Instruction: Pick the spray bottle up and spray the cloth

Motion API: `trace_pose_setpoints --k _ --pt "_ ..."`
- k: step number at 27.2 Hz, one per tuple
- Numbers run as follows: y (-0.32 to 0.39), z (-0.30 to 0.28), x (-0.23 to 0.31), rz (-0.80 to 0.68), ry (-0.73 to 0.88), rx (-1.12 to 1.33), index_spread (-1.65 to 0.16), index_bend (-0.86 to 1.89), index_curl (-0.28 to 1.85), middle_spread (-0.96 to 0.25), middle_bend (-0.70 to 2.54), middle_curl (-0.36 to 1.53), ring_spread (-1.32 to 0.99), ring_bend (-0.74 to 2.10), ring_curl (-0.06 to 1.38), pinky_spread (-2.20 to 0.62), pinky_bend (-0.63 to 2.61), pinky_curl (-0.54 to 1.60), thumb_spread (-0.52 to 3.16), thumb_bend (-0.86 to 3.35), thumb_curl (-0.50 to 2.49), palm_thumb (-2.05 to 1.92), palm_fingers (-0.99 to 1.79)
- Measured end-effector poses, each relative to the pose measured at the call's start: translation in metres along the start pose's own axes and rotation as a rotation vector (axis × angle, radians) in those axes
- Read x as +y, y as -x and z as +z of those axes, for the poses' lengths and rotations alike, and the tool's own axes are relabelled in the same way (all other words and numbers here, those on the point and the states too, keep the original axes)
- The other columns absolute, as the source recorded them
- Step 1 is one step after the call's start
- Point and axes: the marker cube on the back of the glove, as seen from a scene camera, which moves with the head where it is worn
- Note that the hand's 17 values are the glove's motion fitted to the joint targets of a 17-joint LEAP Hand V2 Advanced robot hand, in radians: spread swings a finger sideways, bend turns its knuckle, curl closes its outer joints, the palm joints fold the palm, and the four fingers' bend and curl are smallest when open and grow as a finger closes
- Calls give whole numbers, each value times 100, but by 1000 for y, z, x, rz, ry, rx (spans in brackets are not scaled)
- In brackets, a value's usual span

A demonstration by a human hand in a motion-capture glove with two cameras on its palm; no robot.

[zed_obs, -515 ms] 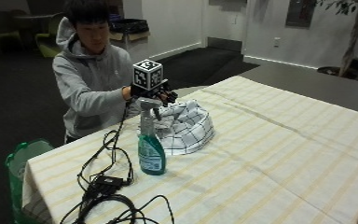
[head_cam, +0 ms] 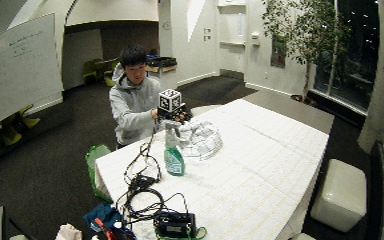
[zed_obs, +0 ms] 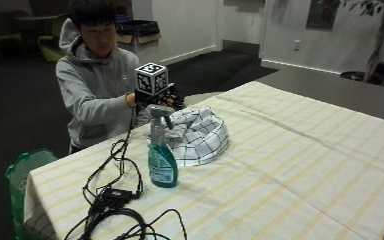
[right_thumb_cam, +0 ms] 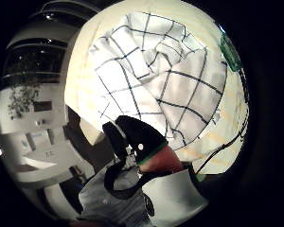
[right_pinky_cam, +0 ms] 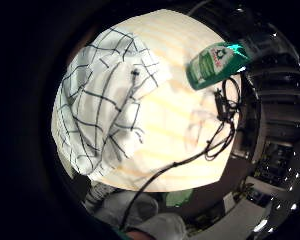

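One clear plastic spray bottle (zed_obs: 161, 161) holding blue-green liquid, with a grey trigger head and a green printed label, stands upright on the table (zed_obs: 298, 165), which is covered by a cream cloth woven with pale yellow stripes. Just beside it, toward the person, lies one soft white dish cloth with a thin dark grid pattern (zed_obs: 198, 134), bunched into a rumpled mound with deep folds. The bottle's head overlaps the cloth's edge in the outside view; whether they touch cannot be told.

The black-gloved right hand (zed_obs: 157, 97) hovers above the far edge of the cloth, raised off the table and holding nothing. In the thumb-side palm view one black-gloved fingertip (right_thumb_cam: 141, 135) juts out over the cloth (right_thumb_cam: 165, 75), apart from it; how far the other fingers are spread cannot be told. The little-finger-side view looks down on the crumpled cloth (right_pinky_cam: 102, 112) with the bottle (right_pinky_cam: 215, 64) lying off to one side of it, not in the hand.

A tangle of black cables (zed_obs: 115, 200) trails across the near end of the table. One green bag (zed_obs: 22, 170) sits by the table's corner.
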Motion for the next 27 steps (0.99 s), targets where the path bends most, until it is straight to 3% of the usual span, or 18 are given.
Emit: trace_pose_setpoints --k 13,27 --pt "-66 -12 24 114 -172 -140 -35 11 10 2 18 18 10 29 15 25 65 28 88 -3 19 22 -8" --pt "-140 -6 15 285 -264 -280 -26 12 13 6 31 27 11 27 18 26 58 29 89 -3 24 25 3"
